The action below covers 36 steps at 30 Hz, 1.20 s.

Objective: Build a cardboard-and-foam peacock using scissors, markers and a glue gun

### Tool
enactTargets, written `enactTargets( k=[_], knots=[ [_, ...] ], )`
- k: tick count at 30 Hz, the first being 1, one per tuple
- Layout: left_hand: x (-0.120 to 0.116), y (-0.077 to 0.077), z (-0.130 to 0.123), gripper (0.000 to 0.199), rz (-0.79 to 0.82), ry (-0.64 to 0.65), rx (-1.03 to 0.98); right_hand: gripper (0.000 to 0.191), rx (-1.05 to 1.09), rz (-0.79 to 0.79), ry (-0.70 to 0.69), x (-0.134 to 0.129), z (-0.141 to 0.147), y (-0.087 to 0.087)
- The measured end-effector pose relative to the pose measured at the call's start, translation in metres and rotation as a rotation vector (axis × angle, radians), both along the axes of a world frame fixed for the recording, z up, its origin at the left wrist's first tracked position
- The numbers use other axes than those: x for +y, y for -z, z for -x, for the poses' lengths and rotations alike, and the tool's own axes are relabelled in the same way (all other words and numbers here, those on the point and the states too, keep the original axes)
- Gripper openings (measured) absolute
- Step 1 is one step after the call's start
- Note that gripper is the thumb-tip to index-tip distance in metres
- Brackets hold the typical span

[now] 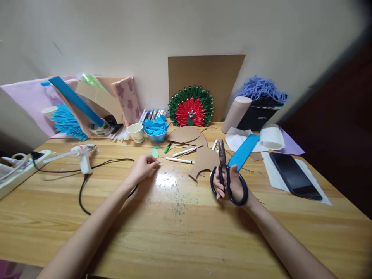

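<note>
My right fingers (220, 188): clamped around dark-handled scissors (223, 159), blades upward | My left fingers (153, 165): pinched together, anything held I can't tell, near green cutout (155, 152) on counter (180, 240)

Wooden table (186, 240) — glue gun (85, 163), markers (180, 160), cup (135, 134) atop.

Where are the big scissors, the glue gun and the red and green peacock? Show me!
Scissors (222, 165): head view, near where the blades cross.
Glue gun (85, 159): head view, on the white body.
Peacock (189, 106): head view, on the red part of its fan.
</note>
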<state>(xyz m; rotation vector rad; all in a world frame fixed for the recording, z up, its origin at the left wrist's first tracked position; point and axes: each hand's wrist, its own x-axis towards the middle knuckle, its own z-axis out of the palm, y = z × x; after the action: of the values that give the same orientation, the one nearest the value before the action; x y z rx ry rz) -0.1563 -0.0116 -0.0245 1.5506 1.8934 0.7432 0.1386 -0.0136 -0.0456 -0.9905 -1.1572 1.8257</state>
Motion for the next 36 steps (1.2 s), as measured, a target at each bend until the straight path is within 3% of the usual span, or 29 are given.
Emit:
enactTargets(
  k=[4,6,12,15,23,26,30,36],
  knots=[
    [-0.004,0.010,0.002,0.017,-0.153,-0.015,0.056,0.072,0.003,0.019,-0.019,0.001,0.000,0.004],
    [-0.006,0.011,-0.004,0.016,-0.244,0.048,0.071,0.073,-0.004,0.026,-0.017,0.002,0.000,0.005],
    [-0.019,0.008,-0.028,0.014,-0.220,0.609,-0.014,0.070,0.012,0.027,-0.023,0.002,-0.001,0.007],
    [-0.021,0.010,-0.034,0.012,-0.207,0.724,0.044,0.071,0.007,0.044,-0.042,0.004,-0.001,0.008],
    [-0.019,0.016,-0.036,0.016,-0.244,0.713,0.173,0.070,-0.025,-0.003,-0.036,0.000,0.003,0.006],
    [-0.023,0.018,-0.040,0.014,-0.251,0.625,0.109,0.058,-0.069,-0.069,0.022,-0.010,0.012,0.001],
    [-0.031,0.016,-0.051,0.013,-0.330,0.532,-0.027,0.034,-0.262,-0.278,0.160,-0.024,0.026,-0.007],
    [-0.036,0.013,-0.065,0.011,-0.429,0.599,-0.102,0.030,-0.410,-0.352,0.151,-0.031,0.035,-0.010]
  ],
)
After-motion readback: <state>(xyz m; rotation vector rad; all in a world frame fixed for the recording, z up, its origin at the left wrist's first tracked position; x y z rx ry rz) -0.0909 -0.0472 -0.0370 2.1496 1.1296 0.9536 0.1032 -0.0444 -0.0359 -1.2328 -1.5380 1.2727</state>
